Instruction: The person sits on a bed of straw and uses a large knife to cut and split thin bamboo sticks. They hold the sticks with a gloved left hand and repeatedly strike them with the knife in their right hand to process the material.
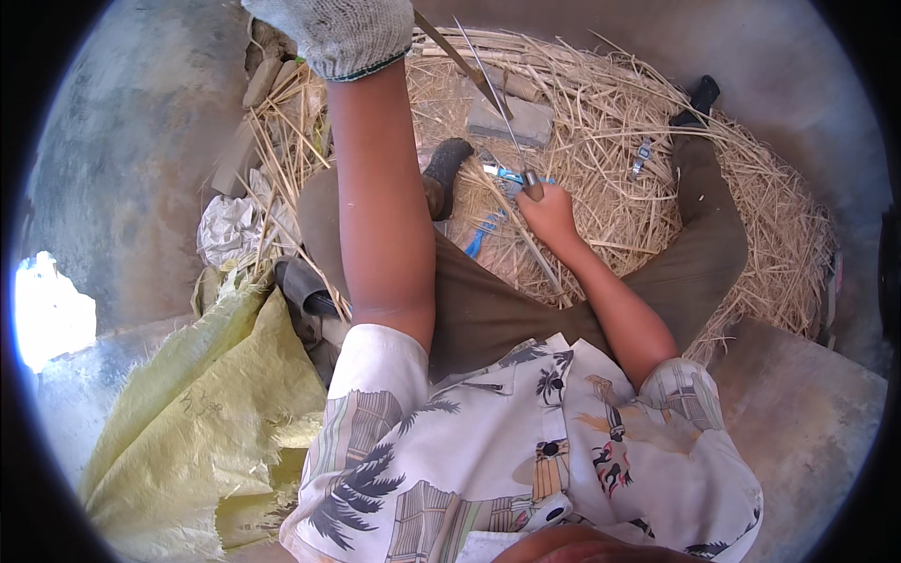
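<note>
Tool (pixel 519 147) with a long, thin metal blade and a short wooden handle (pixel 532 185) slants up and away over the straw (pixel 605 131), between the person's spread legs. It looks light, and the blade seems stiff, though something so narrow might flex if pressed sideways. Wood should grip well in bare skin, so the handle is the place to take hold; the metal looks smoother and, perhaps, sharp, better left untouched. The bare right hand (pixel 550 216) is clenched around that handle, its fingers curled in, the blade leading away from the thumb side. Close to the blade's middle is a flat brown strip (pixel 465 68), which looks firm and is broad enough to pinch by its faces; near its lower end lies a grey block (pixel 511 122). The left hand (pixel 340 33), in a knitted glove, reaches to the upper edge of the view, and its fingers are cut off, so whether it grasps the strip or hangs loose cannot be told.
</note>
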The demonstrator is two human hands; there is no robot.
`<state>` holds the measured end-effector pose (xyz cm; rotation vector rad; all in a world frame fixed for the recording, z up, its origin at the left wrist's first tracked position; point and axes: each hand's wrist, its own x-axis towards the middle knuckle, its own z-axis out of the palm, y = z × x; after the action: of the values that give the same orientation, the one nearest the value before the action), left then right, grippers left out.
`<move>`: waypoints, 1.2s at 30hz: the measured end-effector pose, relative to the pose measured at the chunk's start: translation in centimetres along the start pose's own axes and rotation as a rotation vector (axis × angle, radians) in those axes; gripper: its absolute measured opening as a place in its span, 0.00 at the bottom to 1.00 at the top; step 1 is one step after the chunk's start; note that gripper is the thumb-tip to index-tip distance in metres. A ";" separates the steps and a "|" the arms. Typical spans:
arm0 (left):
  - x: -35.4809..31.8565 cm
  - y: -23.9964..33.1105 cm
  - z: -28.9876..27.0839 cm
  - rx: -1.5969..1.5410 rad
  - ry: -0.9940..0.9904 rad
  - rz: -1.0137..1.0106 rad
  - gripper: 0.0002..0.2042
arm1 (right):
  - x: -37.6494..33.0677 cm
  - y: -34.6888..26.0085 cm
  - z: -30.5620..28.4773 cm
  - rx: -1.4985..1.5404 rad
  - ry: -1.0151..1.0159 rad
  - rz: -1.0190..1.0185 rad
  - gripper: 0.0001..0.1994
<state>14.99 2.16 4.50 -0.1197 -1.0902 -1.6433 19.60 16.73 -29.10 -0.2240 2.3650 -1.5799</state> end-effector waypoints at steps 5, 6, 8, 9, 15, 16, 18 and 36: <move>2.1 -2.4 -4.0 -0.467 -0.168 -0.382 0.27 | 2.7 7.2 3.0 0.079 -0.001 0.171 0.14; 1.9 -2.4 -3.1 -0.306 -0.136 -0.253 0.27 | 3.0 10.2 3.5 0.073 0.016 0.366 0.13; 2.0 -2.3 -2.7 -0.129 -0.078 -0.085 0.28 | 3.3 11.7 3.9 0.072 -0.012 0.573 0.12; 2.2 -2.5 -2.9 -0.113 -0.054 -0.051 0.28 | 3.5 11.4 3.7 0.076 -0.052 0.587 0.12; 0.7 -0.7 -1.7 -0.040 -0.099 0.001 0.28 | 3.4 8.8 1.4 1.286 -0.723 0.805 0.15; 0.8 -0.7 -1.8 -0.038 -0.088 -0.004 0.28 | 3.3 8.2 1.5 1.275 -0.706 0.808 0.14; 0.7 -0.7 -1.5 -0.021 -0.038 -0.018 0.27 | 3.1 7.3 2.0 1.255 -0.673 0.812 0.14; 2.3 -2.2 -3.4 -0.031 0.002 0.057 0.27 | 4.2 16.7 3.4 0.047 -0.029 0.627 0.10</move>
<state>13.79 -1.94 2.63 -0.1676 -1.0516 -1.6095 17.20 19.03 -46.29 0.4591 2.0759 -1.3005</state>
